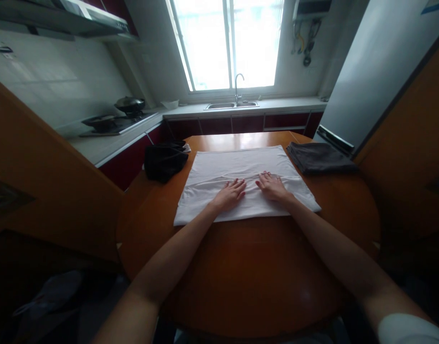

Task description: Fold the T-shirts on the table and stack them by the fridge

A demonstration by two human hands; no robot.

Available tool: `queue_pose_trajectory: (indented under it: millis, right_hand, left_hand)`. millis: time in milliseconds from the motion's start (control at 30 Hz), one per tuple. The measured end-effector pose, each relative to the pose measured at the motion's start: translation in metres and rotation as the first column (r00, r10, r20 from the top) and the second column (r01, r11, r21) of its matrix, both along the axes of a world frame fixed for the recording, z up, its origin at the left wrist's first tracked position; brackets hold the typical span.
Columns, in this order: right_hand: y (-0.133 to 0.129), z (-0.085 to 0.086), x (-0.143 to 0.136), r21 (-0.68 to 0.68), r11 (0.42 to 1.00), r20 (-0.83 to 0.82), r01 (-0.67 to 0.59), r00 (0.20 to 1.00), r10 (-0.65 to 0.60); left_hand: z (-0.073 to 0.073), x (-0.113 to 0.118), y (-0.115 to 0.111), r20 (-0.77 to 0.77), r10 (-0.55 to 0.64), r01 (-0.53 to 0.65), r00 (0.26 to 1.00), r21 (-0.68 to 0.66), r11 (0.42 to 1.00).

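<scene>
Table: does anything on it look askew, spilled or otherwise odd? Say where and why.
The white cloth is creased near the left hand and right hand. The black cloth at left lies bunched, unlike the folded grey cloth. No spill shows.

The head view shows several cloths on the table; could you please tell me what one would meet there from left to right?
Black cloth → white cloth, with the left hand and then the right hand resting on it → dark grey cloth.
</scene>
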State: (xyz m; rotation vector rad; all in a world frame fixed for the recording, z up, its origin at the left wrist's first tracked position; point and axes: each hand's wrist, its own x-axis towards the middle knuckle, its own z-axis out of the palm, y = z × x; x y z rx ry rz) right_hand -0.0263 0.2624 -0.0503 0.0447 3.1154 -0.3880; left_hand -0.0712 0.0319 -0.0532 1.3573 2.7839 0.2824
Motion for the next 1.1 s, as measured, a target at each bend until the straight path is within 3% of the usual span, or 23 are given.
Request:
queue_pose_trajectory:
  millis: [133,267,433,700,933,1100]
  right_hand:
    - [0.017,0.002,0.004,0.041,0.996,-0.01,0.074,0.997,-0.074]
    - [0.012,0.005,0.011,0.124,0.986,-0.092,0.113,0.991,-0.102]
    - [0.001,0.0,0.005,0.046,0.998,-0.06,0.033,0.998,-0.03]
    - [0.012,-0.009,0.003,0.02,0.997,-0.007,0.073,0.997,-0.073]
    - [0.044,-0.006,0.009,0.077,0.985,0.04,0.153,0.987,-0.156]
    - [0.073,-0.01,0.021,0.132,0.981,0.01,0.143,0.989,-0.145]
  left_hand:
    - [0.005,0.006,-0.002,-0.084,0.174,-0.175,0.981,-0.005,0.984]
    - [0.008,0.007,-0.005,-0.151,0.367,-0.367,0.918,0.028,0.93]
    - [0.008,0.002,-0.005,-0.103,0.386,-0.388,0.917,-0.002,0.922]
    - [0.005,-0.001,-0.006,-0.062,0.392,-0.395,0.918,-0.037,0.918]
    - [0.008,0.0,-0.013,0.006,0.433,-0.432,0.901,-0.068,0.899]
    - [0.009,0.0,-0.016,0.018,0.447,-0.443,0.895,-0.096,0.891]
